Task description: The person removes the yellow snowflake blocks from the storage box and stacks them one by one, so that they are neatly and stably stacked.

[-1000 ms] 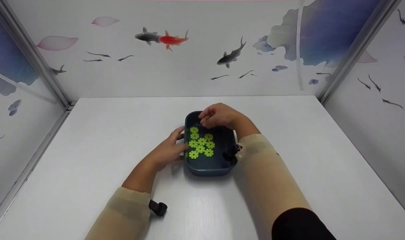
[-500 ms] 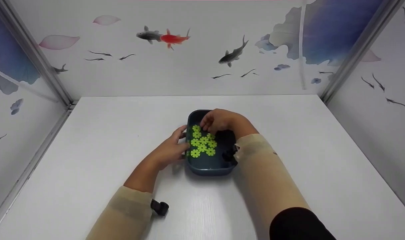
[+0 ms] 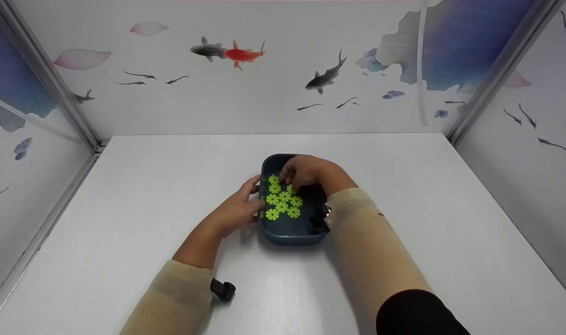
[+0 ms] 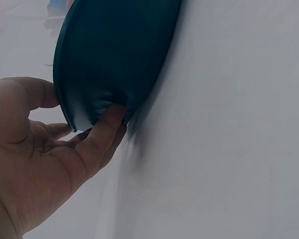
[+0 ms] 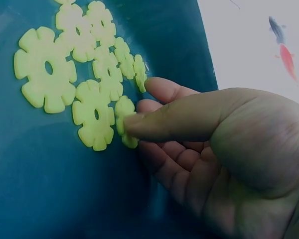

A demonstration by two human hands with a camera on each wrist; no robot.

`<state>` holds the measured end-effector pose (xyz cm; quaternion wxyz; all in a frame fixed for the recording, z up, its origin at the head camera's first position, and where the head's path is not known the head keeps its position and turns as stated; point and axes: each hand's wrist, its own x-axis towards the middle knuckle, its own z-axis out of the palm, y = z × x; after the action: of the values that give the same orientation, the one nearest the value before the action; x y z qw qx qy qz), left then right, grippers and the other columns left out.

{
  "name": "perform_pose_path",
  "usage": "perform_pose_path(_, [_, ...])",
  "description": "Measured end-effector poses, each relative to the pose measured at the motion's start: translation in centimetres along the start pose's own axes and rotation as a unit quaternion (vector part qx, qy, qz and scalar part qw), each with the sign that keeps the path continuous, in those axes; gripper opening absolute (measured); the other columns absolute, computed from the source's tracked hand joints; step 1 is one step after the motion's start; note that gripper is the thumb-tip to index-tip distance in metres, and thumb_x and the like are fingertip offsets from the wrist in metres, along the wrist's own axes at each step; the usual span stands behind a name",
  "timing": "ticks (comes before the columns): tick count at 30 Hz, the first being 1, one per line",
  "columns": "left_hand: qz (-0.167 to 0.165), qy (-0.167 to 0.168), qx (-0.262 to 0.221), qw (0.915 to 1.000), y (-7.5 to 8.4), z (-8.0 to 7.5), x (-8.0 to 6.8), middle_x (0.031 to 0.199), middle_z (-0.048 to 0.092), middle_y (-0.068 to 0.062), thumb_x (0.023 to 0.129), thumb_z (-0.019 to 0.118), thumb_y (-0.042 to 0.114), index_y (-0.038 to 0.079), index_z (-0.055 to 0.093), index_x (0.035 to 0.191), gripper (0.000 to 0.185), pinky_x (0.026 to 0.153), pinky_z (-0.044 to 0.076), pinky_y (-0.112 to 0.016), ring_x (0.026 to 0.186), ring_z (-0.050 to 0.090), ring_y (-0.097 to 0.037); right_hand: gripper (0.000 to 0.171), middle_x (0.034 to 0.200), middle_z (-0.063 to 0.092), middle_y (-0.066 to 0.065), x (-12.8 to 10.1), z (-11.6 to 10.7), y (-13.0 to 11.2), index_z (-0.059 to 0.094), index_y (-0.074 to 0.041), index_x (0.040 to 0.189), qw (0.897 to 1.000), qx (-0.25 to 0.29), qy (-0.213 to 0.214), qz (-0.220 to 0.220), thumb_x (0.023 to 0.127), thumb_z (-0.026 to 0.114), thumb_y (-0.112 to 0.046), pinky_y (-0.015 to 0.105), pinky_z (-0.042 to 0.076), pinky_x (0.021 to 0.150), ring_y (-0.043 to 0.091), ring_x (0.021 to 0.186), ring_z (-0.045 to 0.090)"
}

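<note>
Green disc between right fingertips

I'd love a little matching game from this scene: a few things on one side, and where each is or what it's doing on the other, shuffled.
Things:
1. left hand
2. right hand
3. green discs
4. tray

States:
A. lie inside the tray
B. holds the tray's outer rim
C. stands on the white table
D. pinches a green disc

Pairs: 1-B, 2-D, 3-A, 4-C
</note>
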<state>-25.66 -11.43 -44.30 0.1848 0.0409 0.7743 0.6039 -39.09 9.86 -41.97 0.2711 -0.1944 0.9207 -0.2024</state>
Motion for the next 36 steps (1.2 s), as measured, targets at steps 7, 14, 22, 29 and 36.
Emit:
perform_pose_path(7, [-0.005, 0.0, 0.002, 1.0, 0.15, -0.05, -0.1, 0.161, 0.027, -0.003, 0.096, 0.053, 0.02, 0.036, 0.016, 0.157, 0.073, 0.102, 0.053, -0.045, 0.136, 0.05, -0.027, 0.04, 0.108, 0.067, -0.006, -0.17, 0.14, -0.05, 0.072, -0.031, 0.113, 1.0, 0.004, 0.004, 0.008, 0.08, 0.078, -0.009, 0.038, 0.054, 0.095, 0.019, 0.104, 0.061])
perform_pose_path(14, [-0.004, -0.001, 0.003, 1.0, 0.32, -0.1, -0.13, 0.161, 0.027, -0.004, 0.096, 0.053, 0.019, 0.035, 0.016, 0.158, 0.073, 0.102, 0.052, -0.045, 0.136, 0.049, -0.026, 0.036, 0.107, 0.066, -0.005, -0.21, 0.18, -0.55, 0.072, -0.029, 0.111, 1.0, -0.012, 0.01, 0.015, 0.081, 0.078, -0.01, 0.037, 0.054, 0.093, 0.019, 0.103, 0.061])
perform_pose_path(22, [0.003, -0.002, -0.002, 1.0, -0.08, -0.18, 0.08, 0.161, 0.027, -0.005, 0.096, 0.053, 0.019, 0.035, 0.017, 0.157, 0.072, 0.101, 0.053, -0.045, 0.135, 0.051, -0.027, 0.034, 0.105, 0.066, -0.004, -0.01, 0.32, -0.59, 0.073, -0.032, 0.111, 0.999, -0.03, 0.014, 0.011, 0.082, 0.078, -0.015, 0.035, 0.054, 0.088, 0.018, 0.1, 0.06])
perform_pose_path(29, [-0.003, -0.002, -0.003, 1.0, -0.19, -0.19, 0.08, 0.162, 0.025, -0.003, 0.098, 0.053, 0.022, 0.037, 0.016, 0.157, 0.072, 0.102, 0.053, -0.044, 0.136, 0.05, -0.027, 0.035, 0.109, 0.068, -0.006, 0.1, 0.29, -0.09, 0.073, -0.031, 0.112, 0.999, -0.017, 0.035, -0.031, 0.083, 0.076, -0.013, 0.037, 0.053, 0.093, 0.016, 0.104, 0.06])
perform_pose_path(36, [-0.005, 0.0, -0.003, 1.0, -0.01, -0.08, 0.06, 0.162, 0.026, -0.004, 0.097, 0.052, 0.021, 0.036, 0.016, 0.157, 0.072, 0.101, 0.054, -0.044, 0.135, 0.05, -0.026, 0.031, 0.105, 0.071, -0.003, 0.15, 0.12, 0.28, 0.074, -0.024, 0.111, 0.992, 0.087, 0.073, -0.06, 0.082, 0.076, -0.012, 0.036, 0.055, 0.091, 0.018, 0.1, 0.064])
